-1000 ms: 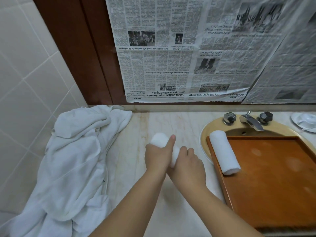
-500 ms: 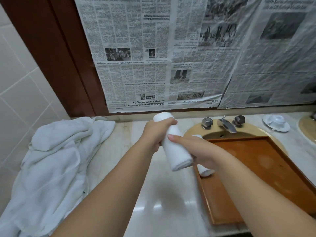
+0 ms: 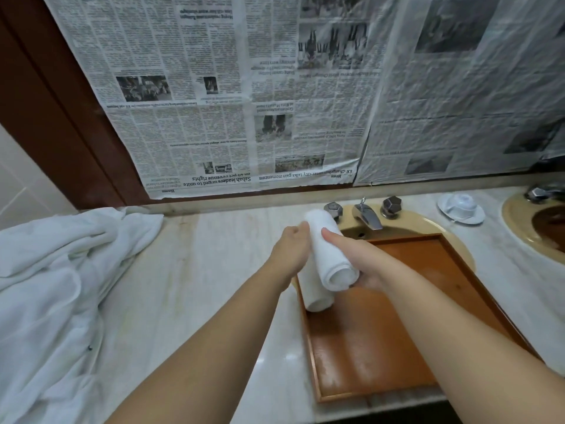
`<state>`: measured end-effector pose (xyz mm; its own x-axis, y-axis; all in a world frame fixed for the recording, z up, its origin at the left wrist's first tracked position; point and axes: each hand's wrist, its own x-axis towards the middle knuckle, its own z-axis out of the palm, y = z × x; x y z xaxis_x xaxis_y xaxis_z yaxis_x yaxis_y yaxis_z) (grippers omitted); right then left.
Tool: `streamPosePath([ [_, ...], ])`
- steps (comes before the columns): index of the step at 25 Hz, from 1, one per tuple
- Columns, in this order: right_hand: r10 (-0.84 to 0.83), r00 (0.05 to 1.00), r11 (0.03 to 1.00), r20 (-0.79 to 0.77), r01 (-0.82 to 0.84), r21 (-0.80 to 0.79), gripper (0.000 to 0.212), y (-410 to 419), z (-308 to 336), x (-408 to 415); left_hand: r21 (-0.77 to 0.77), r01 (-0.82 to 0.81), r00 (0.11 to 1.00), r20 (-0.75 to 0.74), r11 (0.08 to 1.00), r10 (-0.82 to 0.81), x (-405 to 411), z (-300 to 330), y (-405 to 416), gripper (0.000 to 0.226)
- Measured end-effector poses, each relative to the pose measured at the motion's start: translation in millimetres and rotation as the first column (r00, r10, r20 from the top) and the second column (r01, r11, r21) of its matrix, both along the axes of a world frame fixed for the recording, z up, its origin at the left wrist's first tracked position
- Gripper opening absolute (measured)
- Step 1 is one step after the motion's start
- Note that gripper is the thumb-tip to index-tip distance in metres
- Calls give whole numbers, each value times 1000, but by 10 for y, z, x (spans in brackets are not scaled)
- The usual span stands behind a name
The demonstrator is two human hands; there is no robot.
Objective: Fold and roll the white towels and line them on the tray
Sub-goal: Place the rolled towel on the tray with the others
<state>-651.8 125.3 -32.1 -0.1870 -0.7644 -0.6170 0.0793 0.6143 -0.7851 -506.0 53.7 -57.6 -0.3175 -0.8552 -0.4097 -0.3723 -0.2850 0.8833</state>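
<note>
Holding rolled towel (image 3: 331,252) above tray (image 3: 367,338): right hand (image 3: 362,260) cupping underneath, left hand (image 3: 290,250) grip closed around it.

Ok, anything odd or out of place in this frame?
Yes: newspaper is stuck upside down across the wall above the counter, and the tray sits over the sink. The towels look fine.

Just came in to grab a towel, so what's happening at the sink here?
A person is rolling white towels and lining them on a wooden tray set over the sink. Both hands, left and right, hold a rolled towel above the tray's left end, not yet set down. Another roll already lies there along the left edge. A pile of loose towels waits on the counter to the left.
</note>
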Motion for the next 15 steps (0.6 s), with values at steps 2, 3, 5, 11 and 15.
streamPosePath([
  [2,-29,997,999,-67,31,35,72,-4,-185,-217,-184,196,954,264,963,-144,-35,-299,166,56],
  [3,-24,992,998,-124,32,59,74,-2,-273,-302,-233,321,888,411,918,-207,-40,-468,230,60],
  [5,16,968,995,-250,10,104,79,-5,-446,-419,-219,481,768,572,849,-288,-9,-725,359,74],
  [11,102,918,992,-384,-62,113,101,-91,-870,-551,-249,409,834,492,878,-249,39,-926,526,81],
  [15,135,906,988,-401,-93,122,79,-150,-960,-505,-258,390,853,463,884,-242,29,-907,504,82],
])
